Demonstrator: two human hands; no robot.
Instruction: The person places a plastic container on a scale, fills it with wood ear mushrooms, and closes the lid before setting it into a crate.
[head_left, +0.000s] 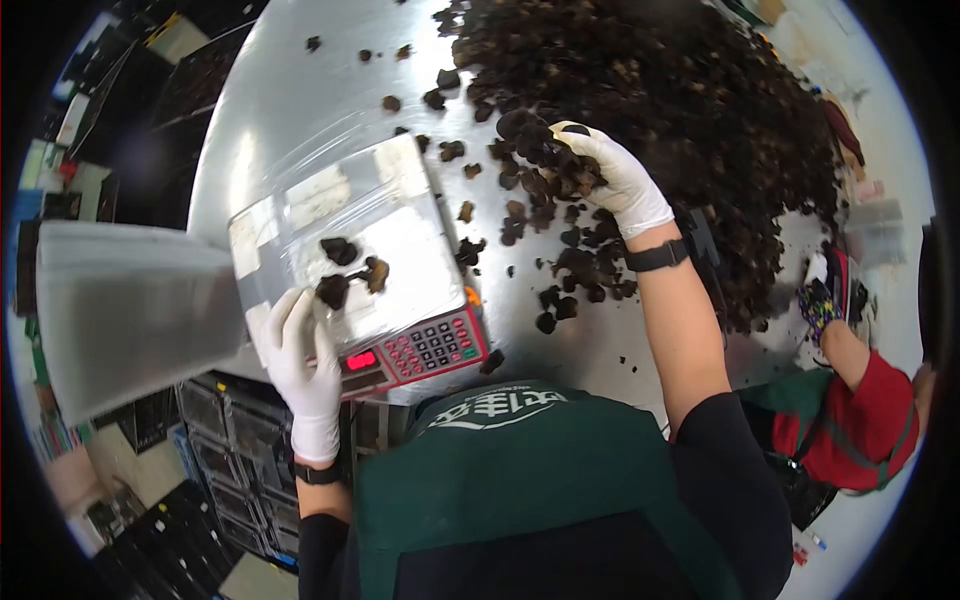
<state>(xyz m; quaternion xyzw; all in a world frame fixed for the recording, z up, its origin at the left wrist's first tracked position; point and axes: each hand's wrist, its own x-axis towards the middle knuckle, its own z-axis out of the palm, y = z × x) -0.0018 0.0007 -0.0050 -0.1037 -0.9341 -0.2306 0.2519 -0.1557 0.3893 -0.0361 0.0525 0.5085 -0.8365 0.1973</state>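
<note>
A red scale (435,350) with a lit display stands on the steel table, its plate covered in clear plastic. Several dark, fungus-like pieces (338,250) lie on the plate. My left hand (300,350), in a white glove, is at the plate's lower left edge, its fingertips beside a dark piece (333,291). Its fingers are bent, and whether they grip that piece is unclear. My right hand (620,180), also gloved, is closed around a clump of dark pieces (550,155) above the table, at the edge of a large dark pile (650,70).
The steel table (270,90) carries loose pieces between scale and pile. A translucent plastic bin (140,310) stands left of the scale. At the far right, a co-worker in a red sleeve (870,420) has a patterned gloved hand (820,305) near the pile. Stacked black crates (235,450) stand below left.
</note>
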